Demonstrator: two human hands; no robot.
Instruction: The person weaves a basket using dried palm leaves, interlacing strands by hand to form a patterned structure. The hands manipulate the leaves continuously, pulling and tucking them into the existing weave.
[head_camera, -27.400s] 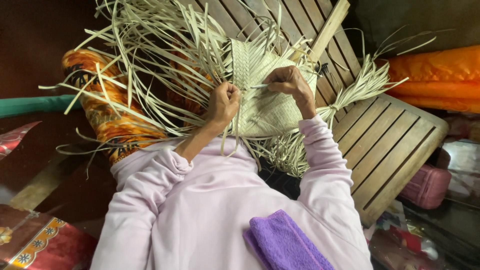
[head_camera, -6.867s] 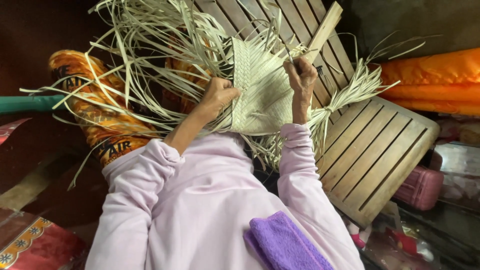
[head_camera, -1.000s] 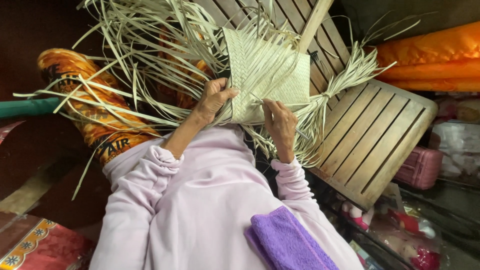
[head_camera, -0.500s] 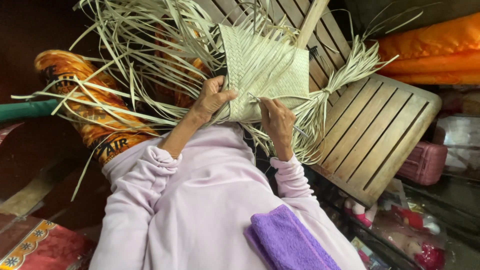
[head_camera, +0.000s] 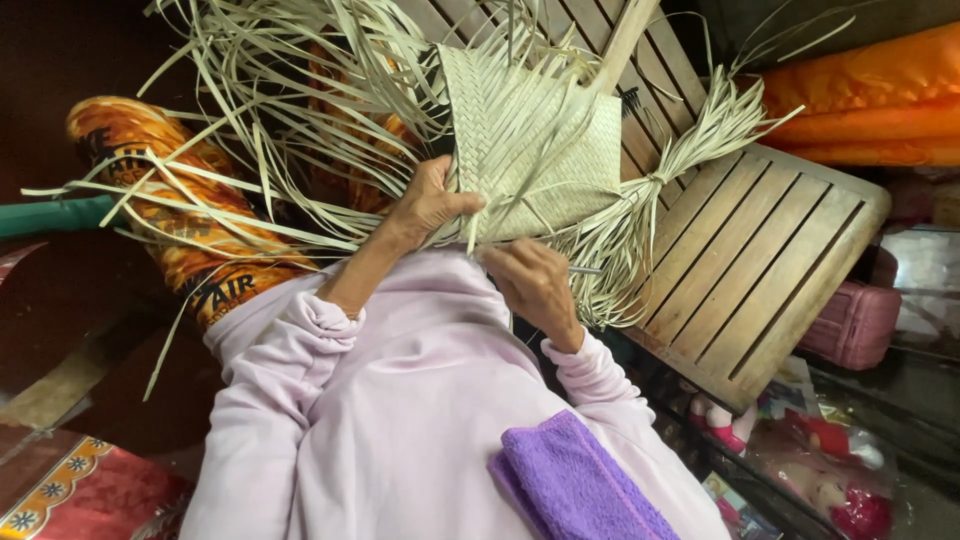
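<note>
A pale woven straw mat piece (head_camera: 535, 145) is held up in front of me, with long loose straw strips (head_camera: 280, 110) fanning out to the left and top. My left hand (head_camera: 428, 205) grips the mat's lower left edge. Just below the mat's bottom edge, my right hand (head_camera: 530, 285) pinches a thin strip. A bundle of loose strip ends (head_camera: 690, 140) hangs off the mat's right side. Both arms wear pale pink sleeves.
A slatted wooden board (head_camera: 760, 250) lies under and right of the mat. An orange patterned cloth roll (head_camera: 170, 210) sits at left, orange cushions (head_camera: 870, 100) at top right. A purple towel (head_camera: 575, 485) rests on my lap. A pink case (head_camera: 855, 325) stands at right.
My right hand has slid down from the mat's right edge to below its bottom edge. The mat has stayed in my left hand's grip.
</note>
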